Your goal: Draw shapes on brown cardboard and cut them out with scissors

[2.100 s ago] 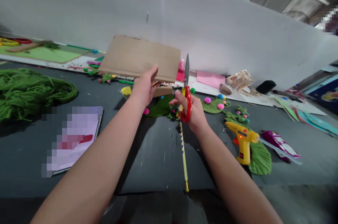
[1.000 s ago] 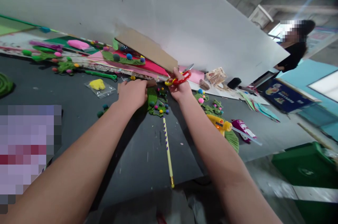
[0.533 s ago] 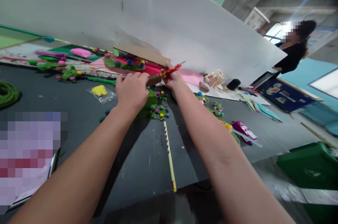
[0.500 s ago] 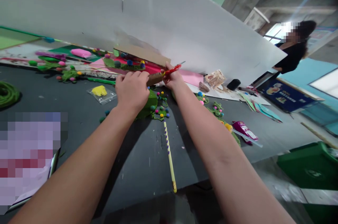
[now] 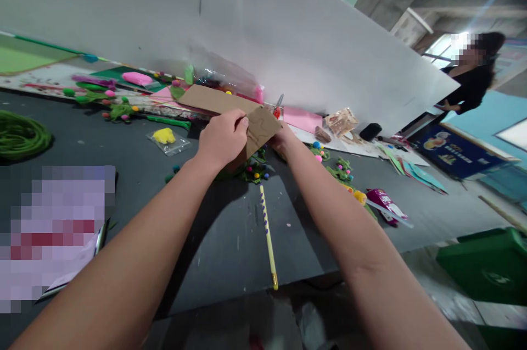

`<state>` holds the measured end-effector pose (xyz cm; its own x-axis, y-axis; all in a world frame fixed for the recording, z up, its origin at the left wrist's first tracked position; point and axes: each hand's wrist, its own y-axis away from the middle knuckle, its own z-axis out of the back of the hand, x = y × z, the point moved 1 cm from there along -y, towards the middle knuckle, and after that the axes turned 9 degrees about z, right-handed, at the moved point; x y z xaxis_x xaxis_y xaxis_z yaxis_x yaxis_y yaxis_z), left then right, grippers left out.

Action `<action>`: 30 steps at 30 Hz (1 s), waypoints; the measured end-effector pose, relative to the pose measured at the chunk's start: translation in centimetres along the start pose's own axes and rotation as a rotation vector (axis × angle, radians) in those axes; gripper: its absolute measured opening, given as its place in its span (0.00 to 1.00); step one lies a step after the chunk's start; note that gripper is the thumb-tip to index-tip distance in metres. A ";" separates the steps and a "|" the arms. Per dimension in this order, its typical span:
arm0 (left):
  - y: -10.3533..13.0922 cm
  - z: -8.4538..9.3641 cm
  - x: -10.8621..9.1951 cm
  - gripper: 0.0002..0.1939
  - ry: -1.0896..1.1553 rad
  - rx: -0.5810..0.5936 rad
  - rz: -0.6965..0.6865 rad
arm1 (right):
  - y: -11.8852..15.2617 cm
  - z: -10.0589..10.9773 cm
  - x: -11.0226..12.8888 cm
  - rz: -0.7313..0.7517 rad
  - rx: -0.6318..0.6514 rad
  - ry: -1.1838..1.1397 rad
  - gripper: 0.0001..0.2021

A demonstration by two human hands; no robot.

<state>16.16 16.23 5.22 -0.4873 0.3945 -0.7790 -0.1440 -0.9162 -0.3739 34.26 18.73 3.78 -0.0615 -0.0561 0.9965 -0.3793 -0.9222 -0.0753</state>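
My left hand (image 5: 223, 138) is closed on a piece of brown cardboard (image 5: 263, 126), its thumb on the near face. The sheet is bent, with a long part reaching away to the left and a part with drawn lines facing me. At its right edge, my right hand (image 5: 281, 140) is closed round red-handled scissors (image 5: 277, 110), whose blades point up past the cardboard. Its fingers are mostly hidden behind the sheet. Below lie green fuzzy pieces with coloured pompoms (image 5: 256, 173). A pale yellow pencil (image 5: 268, 234) with purple spots lies nearer me.
Coiled green cord (image 5: 24, 135) and a bag of yellow clay (image 5: 164, 137) lie left. A purple packet (image 5: 386, 206) sits right, near the green bin (image 5: 483, 262). A white panel (image 5: 164, 15) stands behind the dark table. A person (image 5: 469, 81) is at far right.
The cardboard has been turned so its broad, marked face shows. The scissors' blades have swung from pointing right to pointing up, their handles now largely behind the cardboard. The view has shifted slightly.
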 end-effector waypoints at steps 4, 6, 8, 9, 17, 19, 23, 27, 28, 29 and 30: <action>-0.4 -0.4 0.8 0.12 0.091 -0.013 0.006 | 1.0 0.5 -0.3 -0.088 0.012 0.109 0.20; -0.6 -0.4 1.2 0.15 0.125 -0.044 0.011 | 1.9 0.7 -0.4 -0.081 -0.016 0.142 0.18; -0.7 -0.2 1.6 0.16 0.148 -0.078 0.015 | 3.0 0.8 -0.6 -0.052 -0.055 0.145 0.14; -0.8 0.0 1.7 0.17 0.155 -0.093 0.019 | 3.7 0.9 -0.7 -0.031 -0.070 0.131 0.15; -0.7 0.7 2.2 0.18 0.099 -0.031 0.039 | 8.5 1.3 -0.8 0.076 0.012 -0.207 0.25; -0.4 0.3 2.1 0.18 0.093 0.063 0.009 | 9.1 1.0 -0.6 0.110 0.003 -0.306 0.22; -0.1 -0.2 2.1 0.17 0.133 0.162 0.007 | 9.5 0.7 -0.4 0.137 -0.040 -0.403 0.16; -0.1 0.0 2.4 0.20 0.289 0.070 0.144 | 9.1 1.3 -0.3 0.143 -0.146 -0.474 0.13; -0.1 -0.1 2.5 0.21 0.350 0.069 0.190 | 9.0 1.6 -0.2 0.144 -0.175 -0.492 0.13; 0.0 -0.1 2.5 0.21 0.414 0.095 0.238 | 8.8 1.8 -0.2 0.143 -0.200 -0.507 0.13; 0.1 -0.3 2.5 0.20 0.478 0.146 0.287 | 8.6 1.9 -0.2 0.138 -0.221 -0.518 0.14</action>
<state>15.21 17.11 3.11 -0.0855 0.0852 -0.9927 -0.1972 -0.9781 -0.0670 32.75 10.05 3.03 0.3147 -0.4011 0.8603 -0.5869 -0.7945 -0.1558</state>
